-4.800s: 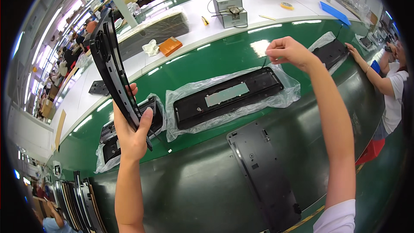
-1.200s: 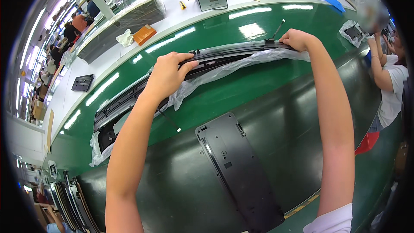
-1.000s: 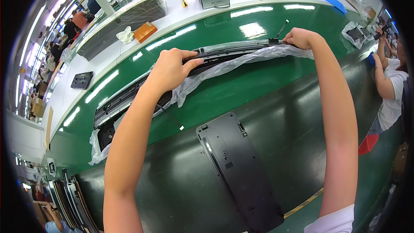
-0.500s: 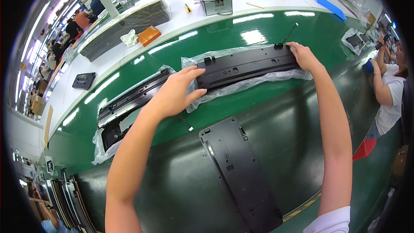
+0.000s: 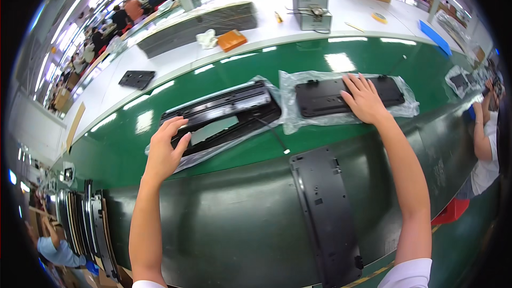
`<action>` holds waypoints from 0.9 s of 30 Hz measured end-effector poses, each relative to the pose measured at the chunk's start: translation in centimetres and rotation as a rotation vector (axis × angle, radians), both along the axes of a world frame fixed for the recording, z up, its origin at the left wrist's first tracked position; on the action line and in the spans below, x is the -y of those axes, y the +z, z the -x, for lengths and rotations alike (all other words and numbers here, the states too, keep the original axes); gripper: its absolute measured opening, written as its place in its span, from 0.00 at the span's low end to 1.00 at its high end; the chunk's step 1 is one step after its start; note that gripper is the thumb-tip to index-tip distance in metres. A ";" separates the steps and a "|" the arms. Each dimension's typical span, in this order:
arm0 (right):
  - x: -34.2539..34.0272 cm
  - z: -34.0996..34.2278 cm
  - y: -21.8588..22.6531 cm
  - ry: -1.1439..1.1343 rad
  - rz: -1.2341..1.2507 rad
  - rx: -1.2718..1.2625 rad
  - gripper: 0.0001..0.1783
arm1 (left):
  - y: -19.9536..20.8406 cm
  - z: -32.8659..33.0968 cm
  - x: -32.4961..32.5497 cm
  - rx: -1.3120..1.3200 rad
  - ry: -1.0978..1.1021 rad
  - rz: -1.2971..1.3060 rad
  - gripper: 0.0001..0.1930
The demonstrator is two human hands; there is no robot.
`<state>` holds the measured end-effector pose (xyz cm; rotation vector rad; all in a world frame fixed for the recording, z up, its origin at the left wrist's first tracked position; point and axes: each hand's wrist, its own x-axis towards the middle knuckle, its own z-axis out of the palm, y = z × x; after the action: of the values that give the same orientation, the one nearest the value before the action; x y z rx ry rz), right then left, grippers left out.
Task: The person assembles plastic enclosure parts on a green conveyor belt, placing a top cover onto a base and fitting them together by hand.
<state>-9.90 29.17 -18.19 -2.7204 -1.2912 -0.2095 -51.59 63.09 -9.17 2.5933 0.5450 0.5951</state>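
Observation:
My right hand point(image 5: 365, 100) lies with fingers spread on top of a long black plastic panel point(image 5: 320, 96), which rests on clear plastic wrap. My left hand point(image 5: 166, 148) is at the left end of a second black plastic housing point(image 5: 229, 104), thumb and fingers apart; whether it presses on that end I cannot tell. This housing has an opening with a pale plate point(image 5: 214, 130) inside and also sits on plastic wrap. A thin cable with a white connector point(image 5: 286, 151) hangs from its right part. Nearer me, a third black panel point(image 5: 328, 213) lies lengthwise on the dark surface.
Several panels point(image 5: 80, 224) stand stacked at the lower left. On the white bench beyond are a small black part point(image 5: 137, 79), an orange block point(image 5: 232, 40), a grey metal box point(image 5: 312, 10) with cables and a blue strip point(image 5: 434, 37). A co-worker point(image 5: 485, 152) is at the right.
The right-hand panel now lies flat on its wrap, with my right hand moved from its right end onto its top. My left hand has left it for the left housing.

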 end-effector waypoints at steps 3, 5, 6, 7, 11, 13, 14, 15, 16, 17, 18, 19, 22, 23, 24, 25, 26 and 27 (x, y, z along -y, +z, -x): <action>0.2 0.2 0.7 -0.016 0.095 0.031 0.35 | -0.8 0.6 -2.8 -0.019 -0.010 -0.084 0.18; -0.3 1.2 1.8 -0.069 0.203 0.094 0.35 | -1.9 -0.1 -4.3 -0.086 -0.051 -0.156 0.20; -0.8 1.7 2.3 -0.057 0.200 0.106 0.35 | -3.0 -0.4 -5.5 -0.141 -0.055 -0.218 0.23; -1.1 2.0 2.8 -0.005 0.138 0.139 0.33 | -3.5 -1.0 -5.9 -0.163 -0.084 -0.303 0.23; -5.7 6.9 4.8 0.243 -0.289 -0.008 0.26 | -4.1 -2.5 -7.0 -0.334 -0.092 -0.464 0.22; -8.4 10.4 5.9 0.291 -0.417 -0.207 0.20 | -5.1 -3.3 -7.5 -0.361 -0.099 -0.549 0.15; -9.5 11.1 6.1 0.305 -0.415 -0.203 0.20 | -5.3 -3.7 -7.7 -0.331 -0.116 -0.622 0.12; -10.6 11.5 6.0 0.264 -0.366 -0.257 0.18 | -5.4 -3.7 -8.0 -0.331 -0.099 -0.622 0.12; -11.7 11.8 5.6 0.219 -0.312 -0.309 0.17 | -5.0 -3.9 -7.8 -0.292 -0.071 -0.619 0.10; -12.3 11.2 4.1 0.218 -0.309 -0.200 0.16 | -4.5 -4.0 -7.8 -0.252 -0.043 -0.618 0.08; -12.6 10.6 3.2 0.233 -0.308 -0.195 0.16 | -4.4 -4.1 -8.3 -0.250 -0.027 -0.617 0.08; -13.5 10.5 2.4 0.201 -0.233 -0.189 0.16 | -4.5 -3.7 -9.3 -0.175 -0.027 -0.678 0.07; -15.3 9.9 0.2 0.168 -0.161 -0.196 0.18 | -3.3 -1.3 -10.9 0.005 0.012 -0.826 0.05; -15.5 9.6 -0.4 0.136 -0.155 -0.210 0.19 | -1.7 0.1 -9.9 0.032 0.082 -0.690 0.05; -16.4 9.8 -1.0 0.181 -0.170 -0.247 0.18 | -0.6 2.3 -9.4 0.043 0.169 -0.565 0.05; -16.6 9.0 -1.8 0.223 -0.190 -0.243 0.17 | -0.1 4.2 -9.2 0.058 0.271 -0.407 0.08; -17.4 8.2 -2.8 0.119 -0.130 -0.311 0.19 | 0.3 6.0 -8.6 0.199 0.314 -0.329 0.11; -16.4 6.1 -3.7 0.099 -0.104 -0.326 0.21 | 0.9 6.9 -7.7 0.241 0.338 -0.229 0.12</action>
<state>-16.03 45.62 -21.86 -2.4659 -1.2741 0.1652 -58.48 70.75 -8.32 2.5997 0.8859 1.1239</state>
